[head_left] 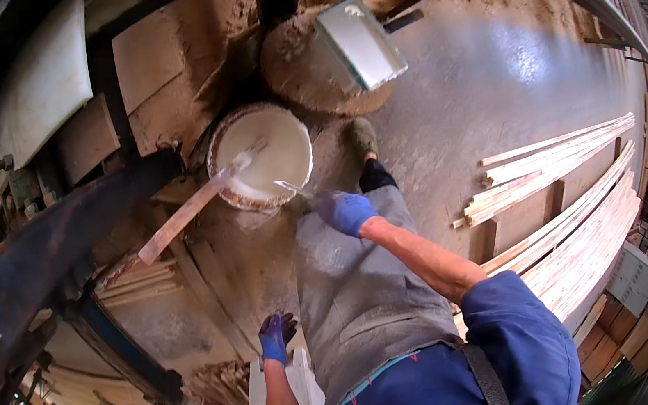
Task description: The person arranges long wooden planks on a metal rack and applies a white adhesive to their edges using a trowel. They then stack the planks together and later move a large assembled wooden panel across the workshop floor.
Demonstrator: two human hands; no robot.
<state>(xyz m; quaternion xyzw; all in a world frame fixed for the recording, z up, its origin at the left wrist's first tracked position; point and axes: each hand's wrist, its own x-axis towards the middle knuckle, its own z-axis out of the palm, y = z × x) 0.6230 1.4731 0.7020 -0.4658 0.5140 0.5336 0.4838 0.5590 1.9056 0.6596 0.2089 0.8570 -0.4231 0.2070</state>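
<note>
My right hand (347, 211), in a blue glove with a dark grip side, is closed on a small tool with a thin pale end (287, 185). That end reaches over the near right rim of a round bucket (258, 205) of creamy white liquid. A flat wooden stick (188, 209) leans in the bucket, its wet end in the liquid and its handle slanting down to the left. The tool's kind is too small to make out. Lower left, my left hand (275, 338), gloved alike, hangs above a pale bench-like piece (306, 383), fingers apart and nothing in it.
Beyond the bucket, a rectangular tray (337, 55) with white liquid rests on a round brown top (296, 65). Long wooden strips (561, 239) lie stacked at right. A dark metal machine arm (55, 232) crosses the left side. My grey apron (364, 280) hangs close to the bucket.
</note>
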